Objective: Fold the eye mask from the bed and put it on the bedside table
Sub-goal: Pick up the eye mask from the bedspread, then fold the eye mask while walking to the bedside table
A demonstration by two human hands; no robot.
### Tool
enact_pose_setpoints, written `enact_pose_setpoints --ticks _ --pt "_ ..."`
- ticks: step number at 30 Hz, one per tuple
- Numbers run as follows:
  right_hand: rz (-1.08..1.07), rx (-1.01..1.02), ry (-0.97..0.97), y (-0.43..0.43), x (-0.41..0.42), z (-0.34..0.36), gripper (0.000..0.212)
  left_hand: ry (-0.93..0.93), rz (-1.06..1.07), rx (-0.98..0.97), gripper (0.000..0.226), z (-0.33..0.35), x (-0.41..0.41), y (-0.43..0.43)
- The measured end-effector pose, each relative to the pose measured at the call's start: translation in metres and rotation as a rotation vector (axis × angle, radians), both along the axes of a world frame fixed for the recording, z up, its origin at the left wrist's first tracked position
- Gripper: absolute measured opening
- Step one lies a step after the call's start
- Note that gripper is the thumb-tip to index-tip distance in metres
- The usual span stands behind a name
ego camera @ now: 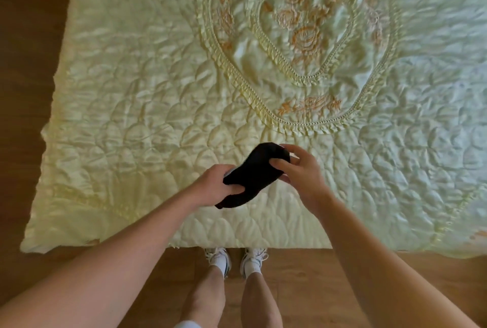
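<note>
A black eye mask (pixel 254 173) is held just above the near part of the bed (pixel 131 117), which is covered by a pale yellow quilted spread. My left hand (pixel 213 186) grips the mask's lower left end. My right hand (pixel 303 169) pinches its upper right end between thumb and fingers. The mask runs diagonally between both hands, and part of it hangs below my left hand. No bedside table is in view.
The spread has an oval ruffled border with orange embroidered flowers (pixel 305 38) in the middle. Wooden floor (pixel 29 51) lies to the left of the bed and in front of it, where my feet in white shoes (pixel 235 260) stand.
</note>
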State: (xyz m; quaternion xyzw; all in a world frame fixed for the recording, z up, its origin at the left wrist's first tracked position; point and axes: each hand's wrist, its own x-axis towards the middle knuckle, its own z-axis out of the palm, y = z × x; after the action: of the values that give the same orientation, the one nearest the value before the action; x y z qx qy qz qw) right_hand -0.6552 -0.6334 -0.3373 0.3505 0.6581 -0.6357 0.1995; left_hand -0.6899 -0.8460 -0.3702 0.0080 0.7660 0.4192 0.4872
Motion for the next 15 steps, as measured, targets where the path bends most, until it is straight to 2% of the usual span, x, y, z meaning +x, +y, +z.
enact_pose_setpoints --ticks 4,8,11,15 --pt "-0.104 -0.266 0.006 -0.002 -0.016 0.078 0.026 -0.138 0.314 0.191 0.03 0.085 0.009 0.011" --pt "-0.051 -0.338 0.058 -0.009 -0.024 0.156 0.03 -0.197 0.533 0.33 0.029 0.172 0.014 0.021" --pt "-0.014 -0.337 0.12 -0.013 -0.021 0.214 0.031 -0.211 0.558 0.409 0.03 0.238 0.016 0.02" --pt "0.023 -0.317 0.21 -0.012 -0.011 0.279 0.029 -0.144 0.444 0.403 0.027 0.31 0.024 0.01"
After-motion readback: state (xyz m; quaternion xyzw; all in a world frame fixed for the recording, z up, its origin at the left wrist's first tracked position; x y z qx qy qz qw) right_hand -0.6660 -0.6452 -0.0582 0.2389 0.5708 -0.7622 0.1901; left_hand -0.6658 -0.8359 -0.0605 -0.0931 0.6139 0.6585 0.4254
